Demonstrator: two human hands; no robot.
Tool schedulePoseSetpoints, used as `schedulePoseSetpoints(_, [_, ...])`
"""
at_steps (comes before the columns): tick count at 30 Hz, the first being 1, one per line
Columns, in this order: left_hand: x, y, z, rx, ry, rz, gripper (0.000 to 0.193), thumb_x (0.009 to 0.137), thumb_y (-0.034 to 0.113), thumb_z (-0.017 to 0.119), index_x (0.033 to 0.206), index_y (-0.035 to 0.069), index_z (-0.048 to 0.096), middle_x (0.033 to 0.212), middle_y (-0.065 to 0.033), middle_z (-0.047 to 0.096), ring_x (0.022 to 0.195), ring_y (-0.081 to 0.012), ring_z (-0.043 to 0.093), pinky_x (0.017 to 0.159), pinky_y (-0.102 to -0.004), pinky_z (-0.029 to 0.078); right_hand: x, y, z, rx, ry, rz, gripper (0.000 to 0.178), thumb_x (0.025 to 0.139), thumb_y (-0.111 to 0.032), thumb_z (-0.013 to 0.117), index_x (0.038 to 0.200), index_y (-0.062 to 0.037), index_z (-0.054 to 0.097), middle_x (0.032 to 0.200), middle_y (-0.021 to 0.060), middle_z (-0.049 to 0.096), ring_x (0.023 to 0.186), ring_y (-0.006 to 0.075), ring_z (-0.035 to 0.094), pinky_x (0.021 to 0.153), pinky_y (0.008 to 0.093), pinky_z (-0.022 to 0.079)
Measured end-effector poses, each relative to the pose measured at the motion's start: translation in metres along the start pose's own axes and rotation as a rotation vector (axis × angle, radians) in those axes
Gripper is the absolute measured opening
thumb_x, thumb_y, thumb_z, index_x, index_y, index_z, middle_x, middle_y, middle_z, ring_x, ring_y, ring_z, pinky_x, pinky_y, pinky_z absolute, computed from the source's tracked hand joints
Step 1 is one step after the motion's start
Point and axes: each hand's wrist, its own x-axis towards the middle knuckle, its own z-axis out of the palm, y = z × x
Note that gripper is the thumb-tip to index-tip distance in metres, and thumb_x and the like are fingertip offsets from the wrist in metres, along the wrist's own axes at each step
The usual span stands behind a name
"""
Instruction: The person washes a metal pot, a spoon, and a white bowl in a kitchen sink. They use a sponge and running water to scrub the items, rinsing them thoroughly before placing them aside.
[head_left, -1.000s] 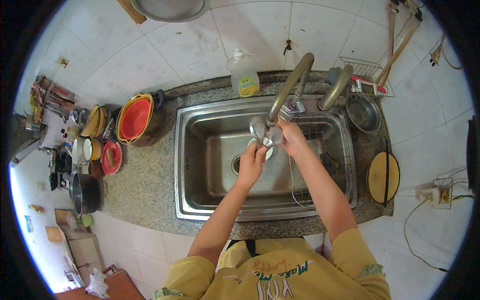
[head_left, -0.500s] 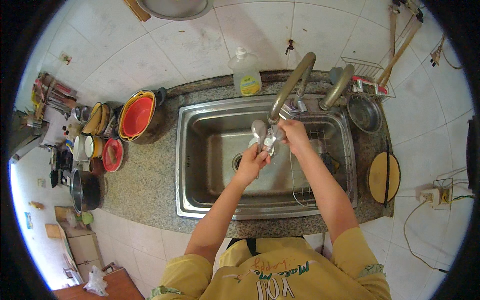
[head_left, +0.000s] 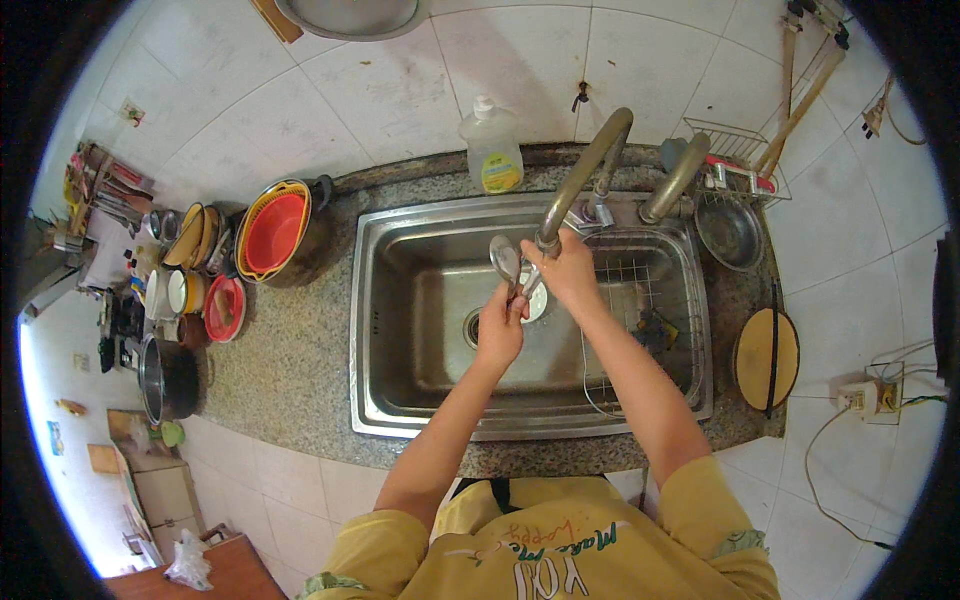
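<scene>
Over the sink basin, my left hand is closed round the handles of metal spoons, their bowls pointing up toward the tap. My right hand is right beside the outlet of the curved metal faucet. Its fingers close on the upper part of one of the spoons, partly hidden by the hand and the spout. Beneath both hands, a small white dish sits in the stainless steel sink, next to the drain.
A wire rack stands in the sink's right side. Behind the sink is a clear soap bottle. Red and yellow baskets and a dark pot are on the left counter. A round board lies at right.
My right hand has shifted slightly left and down, against the spout. The spoons in my left hand have tilted a little to the left, showing more of the white dish below.
</scene>
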Motion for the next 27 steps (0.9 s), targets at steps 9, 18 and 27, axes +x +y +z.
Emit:
schedulePoseSetpoints(9, [0.005, -0.007, 0.0, -0.642, 0.092, -0.364, 0.01, 0.087, 0.014, 0.042, 0.085, 0.005, 0.047, 0.061, 0.0034, 0.042, 0.053, -0.0041, 0.036, 0.047, -0.0174, 0.03, -0.01, -0.001, 0.005, 0.749, -0.124, 0.358, 0.022, 0.085, -0.022, 0.045, 0.079, -0.0032, 0.054, 0.066, 0.0021, 0.052, 0.053, 0.0111, 0.05, 0.051, 0.0257, 0.043])
schedulePoseSetpoints(18, [0.009, -0.006, 0.015, -0.424, 0.13, -0.195, 0.012, 0.087, 0.011, 0.039, 0.083, 0.004, 0.048, 0.061, 0.0019, 0.045, 0.051, -0.0052, 0.037, 0.046, -0.0198, 0.03, -0.022, 0.007, 0.009, 0.815, -0.091, 0.29, 0.011, 0.079, -0.013, 0.054, 0.078, -0.0028, 0.053, 0.066, 0.001, 0.051, 0.06, 0.0096, 0.049, 0.058, 0.0233, 0.041])
schedulePoseSetpoints(27, [0.007, 0.018, 0.002, 0.114, 0.171, -0.003, 0.014, 0.083, 0.014, 0.044, 0.084, 0.0, 0.048, 0.06, -0.016, 0.05, 0.054, -0.0287, 0.051, 0.051, -0.0353, 0.039, 0.004, 0.005, -0.002, 0.893, -0.098, 0.464, 0.02, 0.082, -0.021, 0.051, 0.07, -0.0064, 0.047, 0.057, -0.0008, 0.042, 0.052, 0.0102, 0.045, 0.049, 0.023, 0.037])
